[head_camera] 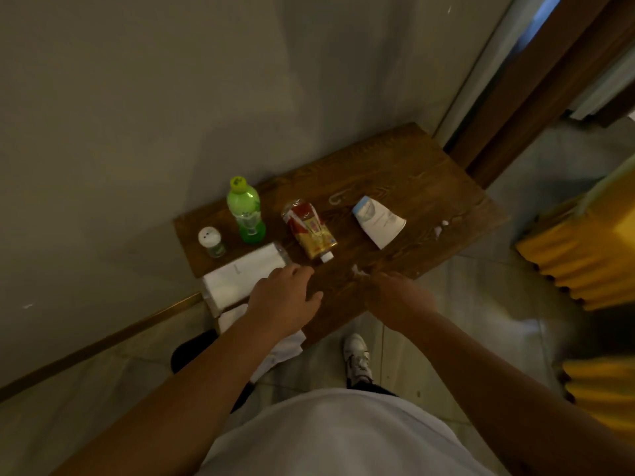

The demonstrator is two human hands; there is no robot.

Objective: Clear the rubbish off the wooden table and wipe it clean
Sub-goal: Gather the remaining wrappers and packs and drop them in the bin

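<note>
**Both hands at near edge, rubbish untouched**

White shirt front fills bottom of view; both forearms reach fwd over wooden table [395,173]. Left hand [283,298] hovers palm down, fingers loosely spread, holding nothing, by the tissue pack [245,278] at near-left corner. Right hand [400,297] is at near edge, blurred; fingers seem pinched at a small white scrap [357,271], but can't tell if it's gripped.

Rubbish lies beyond hands: red-gold pouch [309,230], centre, long axis running away from body, white cap end nearest. Flattened paper cup [378,221] farther R, bits [441,228] beyond it. Green bottle [245,211] and shaker [210,240] stand upright far-left (may not be rubbish).

Judgement: pouch sits just ahead of L fingertips, slightly R, so L hand is nearer; cup suits R hand. Wiping not yet begun.
</note>
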